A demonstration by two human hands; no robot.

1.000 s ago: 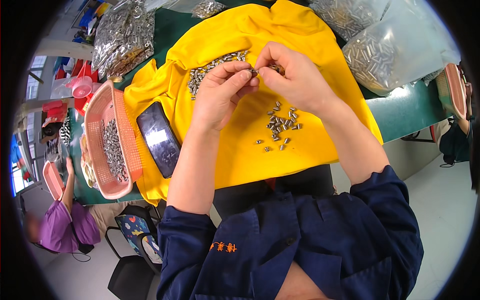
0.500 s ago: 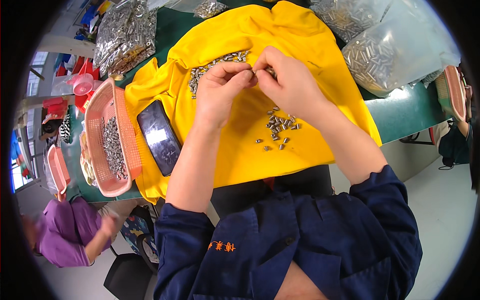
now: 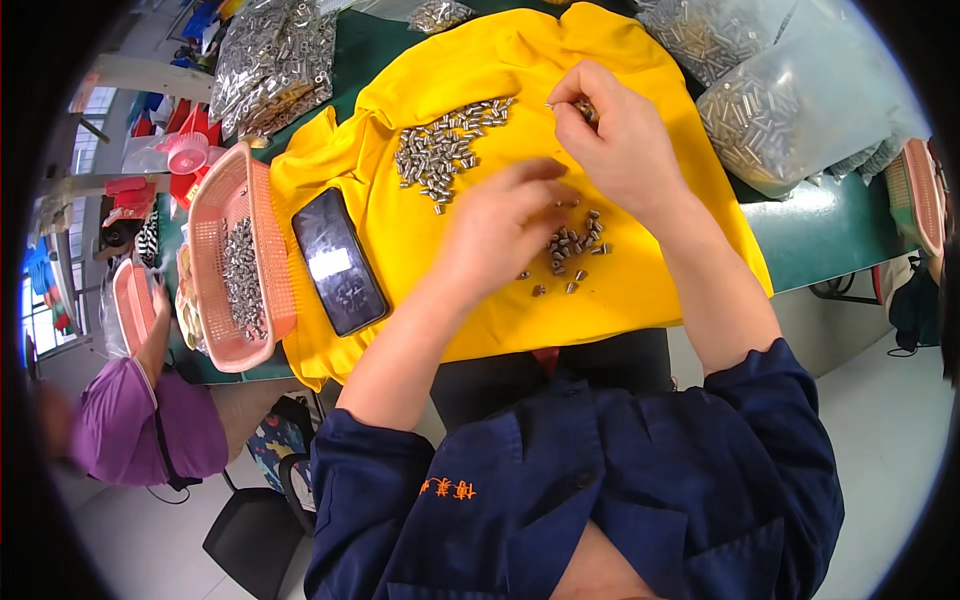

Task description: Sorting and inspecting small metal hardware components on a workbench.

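Observation:
My left hand [image 3: 505, 225] is blurred by motion, its fingers apart above the loose pile of small metal cylinders [image 3: 572, 246] on the yellow cloth [image 3: 440, 335]. I see nothing held in it. Farther up and to the right, my right hand [image 3: 622, 140] is closed, with several small metal cylinders [image 3: 587, 111] showing in the curl of its fingers. A tiny metal tip juts out by its thumb and forefinger. Beyond my left hand lies a larger heap of similar metal pieces [image 3: 438, 150], some with a narrower end.
A dark phone [image 3: 340, 262] lies on the cloth's left side, beside a pink basket [image 3: 270, 270] containing metal parts. Clear bags of metal pieces [image 3: 275, 65] [image 3: 750, 125] stand at the far left and right of the green table [image 3: 815, 235]. A person in purple [image 3: 150, 425] is at left.
My hands, together before, have parted. The left came down toward the near pile; the right moved up and to the right. The heap is now uncovered. The person in purple has shifted toward a basket.

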